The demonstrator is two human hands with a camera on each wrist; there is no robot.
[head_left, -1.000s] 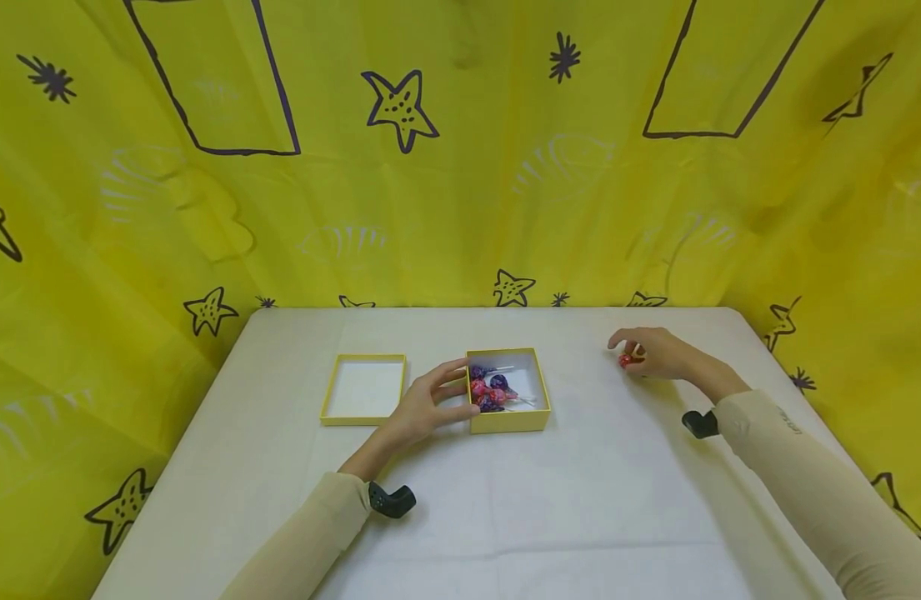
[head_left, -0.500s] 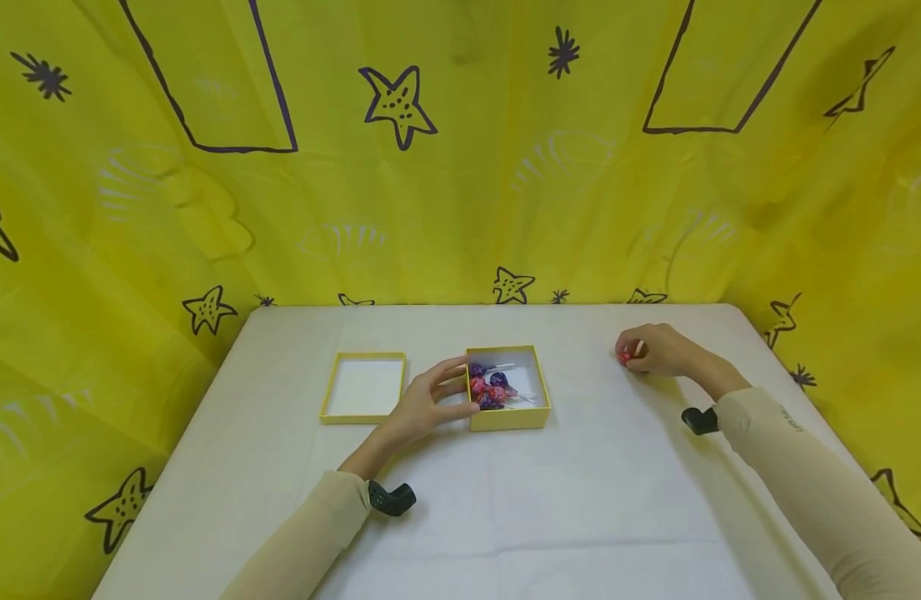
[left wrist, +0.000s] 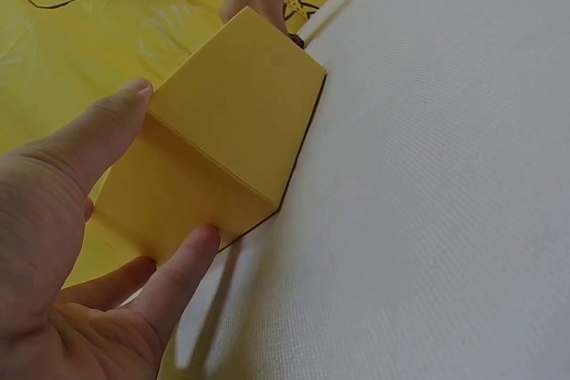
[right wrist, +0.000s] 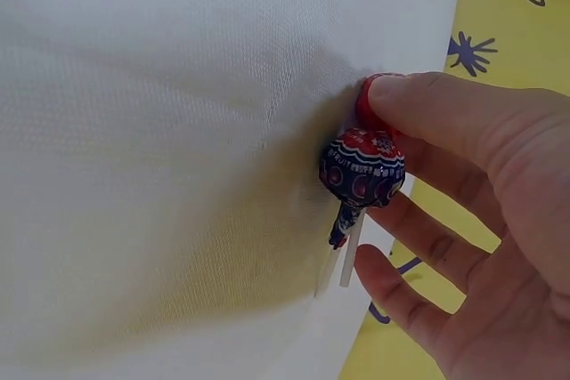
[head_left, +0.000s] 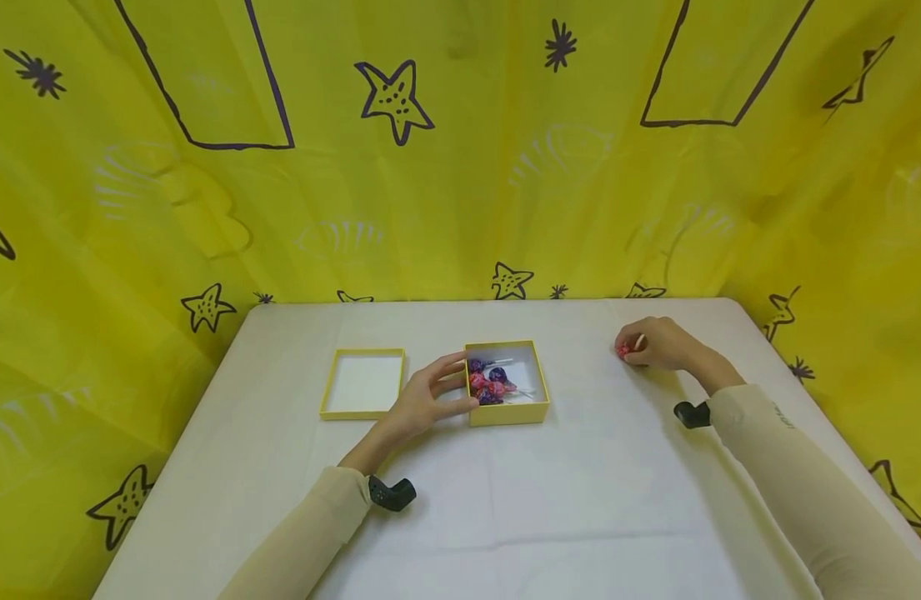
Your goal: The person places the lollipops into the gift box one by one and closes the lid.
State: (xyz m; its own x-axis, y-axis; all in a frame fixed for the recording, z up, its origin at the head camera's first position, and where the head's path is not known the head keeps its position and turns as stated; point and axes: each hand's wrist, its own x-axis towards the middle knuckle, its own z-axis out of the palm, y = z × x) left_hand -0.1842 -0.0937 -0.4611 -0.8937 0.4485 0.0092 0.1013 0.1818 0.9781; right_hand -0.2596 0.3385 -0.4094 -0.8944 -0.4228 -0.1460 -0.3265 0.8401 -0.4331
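My left hand (head_left: 422,398) rests its fingers against the left side of a yellow box (head_left: 509,413); the thumb touches the near corner. Several red and purple lollipops (head_left: 496,388) lie inside the box. In the left wrist view, the fingertips touch one yellow wall (left wrist: 178,189) and the thumb lies at the top edge. Farther right, my right hand (head_left: 658,343) pinches a red-wrapped lollipop (right wrist: 365,102) at the table surface. A blue-and-red lollipop (right wrist: 363,168) sits right against it, its stick pointing down in the right wrist view; whether it is also held I cannot tell.
A shallow yellow-rimmed lid (head_left: 364,414), white inside, lies left of the box. The white cloth-covered table (head_left: 580,500) ends at a yellow curtain (head_left: 460,208) with star drawings at the back and sides.
My right hand's fingers have come together from a spread pose onto the red lollipop. My left hand and the box stay in place; the head view has tilted slightly.
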